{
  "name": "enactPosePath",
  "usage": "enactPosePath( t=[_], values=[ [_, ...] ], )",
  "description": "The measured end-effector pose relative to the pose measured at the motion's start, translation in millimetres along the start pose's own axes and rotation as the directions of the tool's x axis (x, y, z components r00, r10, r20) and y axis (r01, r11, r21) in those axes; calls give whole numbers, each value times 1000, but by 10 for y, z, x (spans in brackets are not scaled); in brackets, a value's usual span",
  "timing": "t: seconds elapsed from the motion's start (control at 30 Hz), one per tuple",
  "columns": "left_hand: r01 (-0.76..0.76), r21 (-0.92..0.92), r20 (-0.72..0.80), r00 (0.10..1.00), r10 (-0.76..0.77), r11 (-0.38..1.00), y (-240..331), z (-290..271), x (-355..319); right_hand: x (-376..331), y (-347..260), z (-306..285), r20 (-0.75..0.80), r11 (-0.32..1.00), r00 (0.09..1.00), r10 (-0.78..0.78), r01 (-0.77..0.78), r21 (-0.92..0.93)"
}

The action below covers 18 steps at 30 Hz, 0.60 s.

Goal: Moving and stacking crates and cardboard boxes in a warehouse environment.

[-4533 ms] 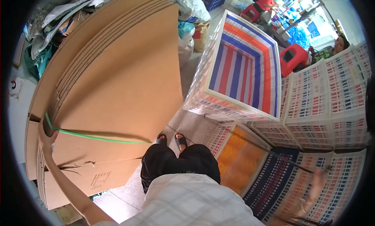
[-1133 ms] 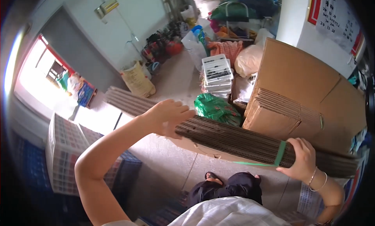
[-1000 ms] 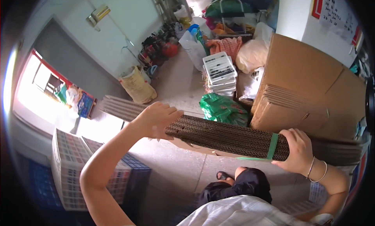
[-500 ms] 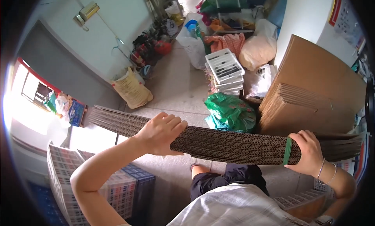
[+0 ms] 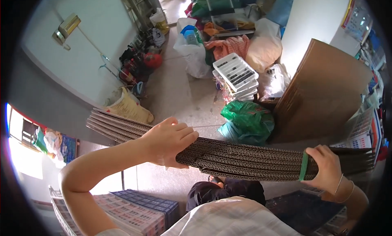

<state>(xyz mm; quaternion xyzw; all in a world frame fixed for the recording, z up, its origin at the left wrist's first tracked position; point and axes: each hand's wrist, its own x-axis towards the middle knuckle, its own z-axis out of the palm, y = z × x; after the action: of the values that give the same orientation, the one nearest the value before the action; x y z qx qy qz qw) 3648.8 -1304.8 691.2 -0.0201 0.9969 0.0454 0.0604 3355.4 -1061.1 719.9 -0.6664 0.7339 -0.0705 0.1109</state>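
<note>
a person in a pale checked shirt (image 5: 220, 217) and dark trousers (image 5: 206, 195) holds a thick stack of corrugated cardboard sheets (image 5: 249, 160) crosswise in front of the body, above the floor (image 5: 167, 83), its layered edges facing up; both hands are closed firmly on it; the left hand (image 5: 169, 140) is clasped over the stack left of its middle, fingers bent across the far side; the right hand (image 5: 326, 168) grips it nearer the right end, thumb on the near side, at a green band (image 5: 304, 165) that runs across the stack; two thin bracelets (image 5: 339, 183) circle the right wrist; on the floor just past the stack lies a crumpled green plastic bag (image 5: 249, 119), with a pile of white trays (image 5: 236, 72) behind it and a bulging pale pink bag (image 5: 263, 50) farther back; to the right, a large brown cardboard panel (image 5: 330, 89) stands tilted near a white pillar (image 5: 312, 21); by the floor's left edge, near the wall (image 5: 53, 64), stands a yellowish sack (image 5: 130, 107); latticed crates (image 5: 130, 213) sit at lower left, below the left forearm.
</note>
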Motion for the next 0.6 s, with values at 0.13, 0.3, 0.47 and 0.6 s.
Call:
enactPosePath(
  t=[0.13,0.3,0.47,0.6],
  values=[
    [-104,32,58,993,102,994,-484,-176,-117,122,-461,130,-75,997,994,80,-81,1],
    [-169,175,146,979,144,970,-1032,-486,11,381,-741,215,-94,986,982,166,-163,32],
    [-230,246,155,968,196,942,-1977,-201,290,920,-918,502,-125,975,970,206,-192,113],
    [-243,71,-20,969,245,968,-2465,-264,754,1308,-783,529,-158,939,929,335,-314,141]
  ],
)
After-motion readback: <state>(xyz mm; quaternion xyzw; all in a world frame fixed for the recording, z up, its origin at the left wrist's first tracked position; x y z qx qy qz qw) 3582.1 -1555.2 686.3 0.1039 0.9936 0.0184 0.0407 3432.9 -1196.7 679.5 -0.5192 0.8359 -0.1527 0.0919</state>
